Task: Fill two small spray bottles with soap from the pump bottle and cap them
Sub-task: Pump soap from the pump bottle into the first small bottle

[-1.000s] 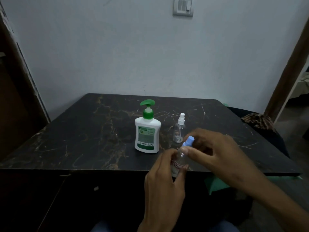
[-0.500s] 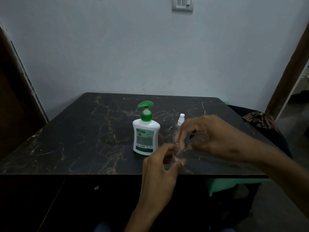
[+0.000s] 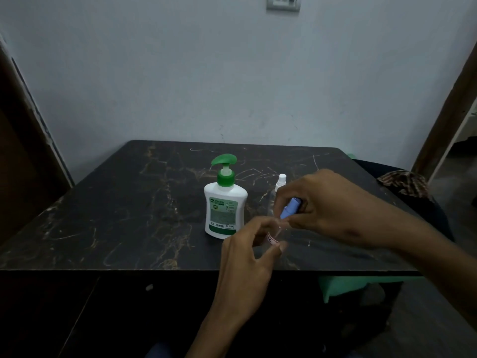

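Item in hand: we pinch the blue spray cap [image 3: 289, 208] in our right hand [image 3: 333, 202], closed on it and tilting it just above the neck of the small clear spray bottle [image 3: 274, 237], which our left hand [image 3: 247, 257] grips by finger and thumb near the front edge of the dark marbled table [image 3: 116, 215]. Adjacent: the pump bottle [image 3: 224, 202] just to the left, and the second spray bottle [image 3: 280, 182], white-capped, behind our right hand. Step judged: uncapping the first bottle; next calls for parking the cap and bringing the open neck under the pump spout.
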